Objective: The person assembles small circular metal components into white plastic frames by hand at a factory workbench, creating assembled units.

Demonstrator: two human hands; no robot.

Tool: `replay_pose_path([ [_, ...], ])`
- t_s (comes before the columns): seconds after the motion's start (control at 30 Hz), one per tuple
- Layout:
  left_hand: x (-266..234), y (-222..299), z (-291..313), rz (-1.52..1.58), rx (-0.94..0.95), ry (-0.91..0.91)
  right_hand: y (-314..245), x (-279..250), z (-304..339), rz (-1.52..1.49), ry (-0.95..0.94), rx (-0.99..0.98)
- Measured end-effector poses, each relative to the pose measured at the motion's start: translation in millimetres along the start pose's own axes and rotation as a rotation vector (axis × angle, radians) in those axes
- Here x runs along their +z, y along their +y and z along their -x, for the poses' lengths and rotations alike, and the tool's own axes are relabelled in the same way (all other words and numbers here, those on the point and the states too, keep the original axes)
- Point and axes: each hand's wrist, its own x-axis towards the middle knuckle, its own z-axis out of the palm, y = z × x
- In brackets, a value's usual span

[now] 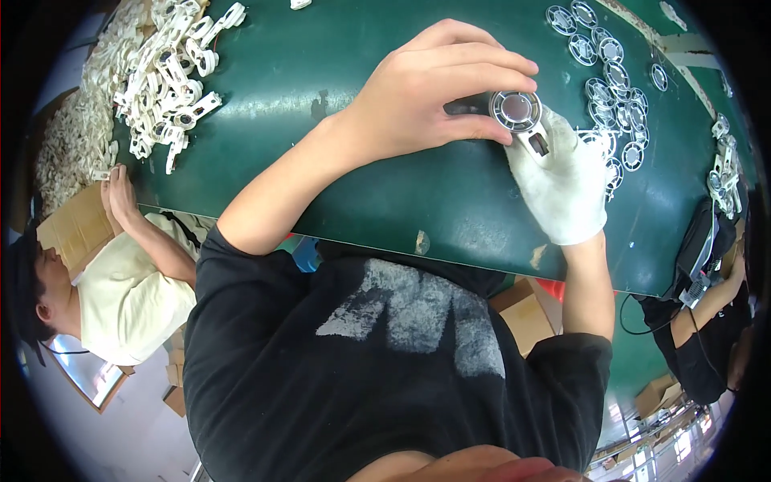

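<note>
My bare left hand [434, 92] reaches over from the left, thumb and fingers curved around the rim of a round silver spoked cover [516, 111]. The cover sits at the head of a small white fan-like device [538, 145], which has a dark slot in its body. My right hand [558, 185], in a white glove, holds this device from below and to the right. Much of the device is hidden by the glove. Beside the right hand lie several loose round spoked covers [618, 104] on the green table [385, 193].
A heap of white devices [173, 80] lies at the table's left. More white parts [725, 173] lie at the far right edge. A person in a pale shirt [132, 297] works at left, another in dark clothing [699, 337] at right. A cardboard box [526, 317] stands below the table's front edge.
</note>
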Motion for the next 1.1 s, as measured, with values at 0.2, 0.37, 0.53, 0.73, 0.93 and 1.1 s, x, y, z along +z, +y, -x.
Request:
replay_pose_path([
  [0.2,-3,-4,8,0.213,-0.09,-0.143,-4,0,0,-0.04,-0.051,-0.004],
  [0.37,-1,3,11,0.173,-0.152,-0.181,-1,2,3,-0.031,-0.013,0.015],
  [0.53,4,3,14,0.133,-0.159,-0.18,-9,-8,-1,-0.089,-0.127,0.129],
  [0.73,11,7,15,0.153,0.043,-0.141,-7,-26,-5,-0.658,-0.52,0.475],
  [0.93,17,26,14,0.732,-0.297,-0.082,-7,-13,1,-0.542,-0.325,0.115],
  [1.1,27,29,19,0.888,-0.44,-0.102,2,2,13,-0.237,-0.152,-0.069],
])
